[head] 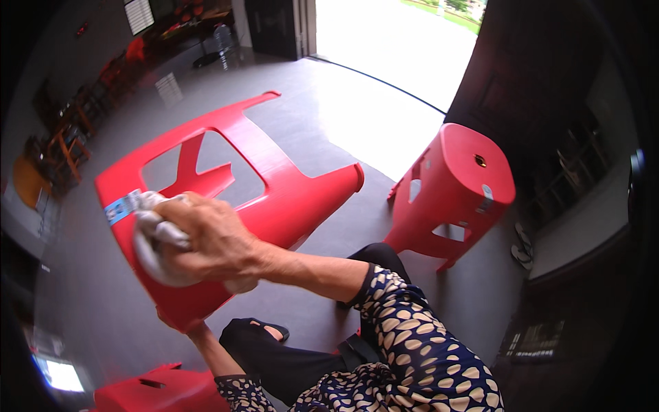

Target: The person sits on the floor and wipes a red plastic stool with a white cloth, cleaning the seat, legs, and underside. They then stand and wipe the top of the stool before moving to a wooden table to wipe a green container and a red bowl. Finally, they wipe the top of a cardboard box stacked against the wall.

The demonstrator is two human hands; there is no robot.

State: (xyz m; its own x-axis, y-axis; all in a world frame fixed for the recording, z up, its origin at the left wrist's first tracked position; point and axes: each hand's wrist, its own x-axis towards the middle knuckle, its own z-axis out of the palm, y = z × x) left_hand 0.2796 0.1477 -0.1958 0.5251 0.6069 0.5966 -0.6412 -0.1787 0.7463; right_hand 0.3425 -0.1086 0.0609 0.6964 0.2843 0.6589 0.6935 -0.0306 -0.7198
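A red plastic stool [288, 216] is tipped on its side in front of me, its legs pointing up and to the right. My right hand [206, 237] grips a bunched white cloth [167, 257] against the stool, beside a blue and white label [122, 207]. My left hand [172, 322] is mostly hidden under the stool's lower edge, and its fingers are out of sight. It touches the stool there.
Another red stool [476, 170] stands upright at the right, near the dark door [525, 77]. Part of a further red stool [154, 389] shows at the bottom left. Slippers [522, 247] lie by the right wall. Wooden chairs [67, 147] line the left side.
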